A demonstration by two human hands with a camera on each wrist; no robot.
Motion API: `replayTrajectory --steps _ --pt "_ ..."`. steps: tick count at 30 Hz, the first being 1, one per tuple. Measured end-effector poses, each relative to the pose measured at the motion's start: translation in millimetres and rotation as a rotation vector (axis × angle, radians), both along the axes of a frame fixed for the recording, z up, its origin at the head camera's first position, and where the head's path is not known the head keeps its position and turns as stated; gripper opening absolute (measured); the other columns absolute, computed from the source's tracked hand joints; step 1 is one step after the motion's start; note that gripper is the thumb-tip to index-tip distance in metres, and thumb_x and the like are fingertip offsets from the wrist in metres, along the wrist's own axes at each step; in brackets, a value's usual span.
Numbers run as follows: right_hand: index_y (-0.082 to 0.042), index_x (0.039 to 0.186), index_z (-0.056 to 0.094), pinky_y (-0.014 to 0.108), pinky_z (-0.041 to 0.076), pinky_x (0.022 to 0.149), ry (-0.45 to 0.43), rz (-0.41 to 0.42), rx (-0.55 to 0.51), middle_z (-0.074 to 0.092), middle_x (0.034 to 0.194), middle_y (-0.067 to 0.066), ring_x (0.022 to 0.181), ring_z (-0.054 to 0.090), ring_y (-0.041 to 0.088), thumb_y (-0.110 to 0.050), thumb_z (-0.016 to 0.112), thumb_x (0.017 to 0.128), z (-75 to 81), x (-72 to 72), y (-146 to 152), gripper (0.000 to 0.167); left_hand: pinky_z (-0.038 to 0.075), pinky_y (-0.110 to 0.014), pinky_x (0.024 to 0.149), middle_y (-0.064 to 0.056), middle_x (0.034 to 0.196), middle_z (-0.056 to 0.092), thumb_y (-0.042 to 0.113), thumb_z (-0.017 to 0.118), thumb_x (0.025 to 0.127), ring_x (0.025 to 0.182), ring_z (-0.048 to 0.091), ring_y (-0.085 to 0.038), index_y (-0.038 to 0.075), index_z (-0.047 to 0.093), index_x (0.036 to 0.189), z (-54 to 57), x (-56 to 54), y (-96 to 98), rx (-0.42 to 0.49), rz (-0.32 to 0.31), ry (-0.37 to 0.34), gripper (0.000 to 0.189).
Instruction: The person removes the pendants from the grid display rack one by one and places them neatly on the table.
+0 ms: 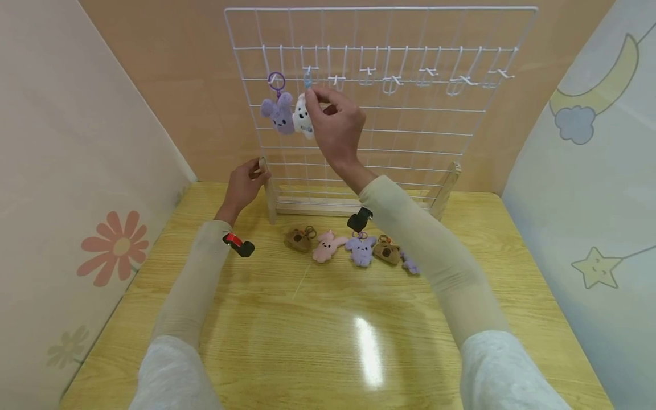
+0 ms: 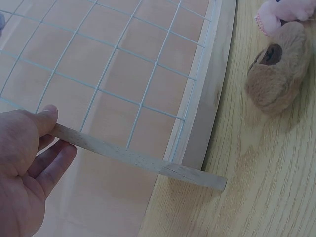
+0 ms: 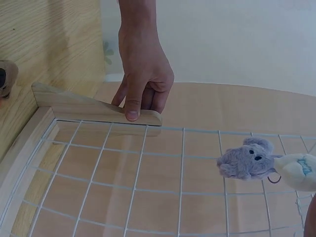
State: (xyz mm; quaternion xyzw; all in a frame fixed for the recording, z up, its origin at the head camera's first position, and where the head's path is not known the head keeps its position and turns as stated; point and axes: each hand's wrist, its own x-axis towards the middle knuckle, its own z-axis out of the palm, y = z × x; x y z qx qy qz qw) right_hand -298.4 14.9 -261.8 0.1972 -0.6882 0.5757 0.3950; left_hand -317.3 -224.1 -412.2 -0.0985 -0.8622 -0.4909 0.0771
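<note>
My right hand (image 1: pixel 338 122) pinches a white plush keychain (image 1: pixel 302 117) near its top, up at a hook on the white wire grid rack (image 1: pixel 400 130). Its light blue ring (image 1: pixel 307 78) is at that hook; whether it is over the hook I cannot tell. Just left, a purple plush keychain (image 1: pixel 281 117) hangs by a purple ring. Lower down, my left hand (image 1: pixel 243 185) holds the rack's left wooden upright (image 2: pixel 113 148) between thumb and fingers. Only a sliver of the right hand shows in the right wrist view, at the edge.
On the table (image 1: pixel 287 319) before the rack lie several plush keychains: a brown one (image 1: pixel 297 240), a pink one (image 1: pixel 326 247), a purple one (image 1: pixel 361 250), another brown one (image 1: pixel 386 252) and a partly hidden purple one (image 1: pixel 410 264). More hooks (image 1: pixel 429 72) line the grid to the right.
</note>
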Motion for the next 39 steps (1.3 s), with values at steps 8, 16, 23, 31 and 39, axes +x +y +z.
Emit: replayTrajectory --steps 8,16,23,31,39 --pt "-0.001 0.096 0.081 0.017 0.047 0.055 0.012 0.039 0.080 0.075 0.083 0.009 0.061 0.055 0.010 -0.017 0.070 0.097 -5.5 12.1 9.1 0.019 0.054 -0.049 0.103 -0.019 0.151 0.052 0.024 0.063 0.104 0.130 0.060 -0.036 0.004 0.045 0.154 0.2 -0.3 0.4 0.008 -0.004 -0.005 0.057" --pt "0.000 0.098 0.081 0.020 0.051 0.057 -0.034 0.091 0.178 0.077 0.086 0.008 0.067 0.062 0.010 -0.018 0.071 0.097 -22.4 24.1 16.9 0.020 0.054 -0.049 0.103 -0.019 0.150 0.053 0.023 0.063 0.104 0.130 0.059 -0.036 0.004 0.046 0.153 -1.4 -1.0 -0.9 -0.002 -0.003 0.006 0.056" --pt "-0.002 0.099 0.081 0.022 0.052 0.057 -0.049 0.140 0.239 0.077 0.087 0.007 0.071 0.065 0.009 -0.018 0.072 0.097 -39.6 32.1 22.3 0.019 0.054 -0.049 0.103 -0.019 0.150 0.052 0.022 0.063 0.104 0.131 0.059 -0.036 0.004 0.045 0.154 -3.0 -2.5 -0.9 -0.001 -0.005 0.012 0.056" --pt "-0.004 0.098 0.082 0.024 0.051 0.058 -0.138 0.206 0.265 0.076 0.087 0.004 0.074 0.065 0.009 -0.019 0.072 0.097 -68.0 47.5 25.6 0.018 0.054 -0.049 0.103 -0.018 0.152 0.051 0.025 0.062 0.105 0.132 0.058 -0.036 0.006 0.044 0.155 -2.2 -2.2 -0.4 -0.008 0.001 -0.005 0.057" --pt "-0.006 0.098 0.082 0.023 0.050 0.056 -0.181 0.244 0.309 0.077 0.086 0.003 0.075 0.066 0.011 -0.019 0.073 0.097 -98.7 61.0 30.4 0.017 0.054 -0.049 0.103 -0.019 0.151 0.052 0.025 0.062 0.104 0.131 0.058 -0.036 0.005 0.045 0.154 -1.1 -0.9 0.2 -0.009 0.004 -0.011 0.057"
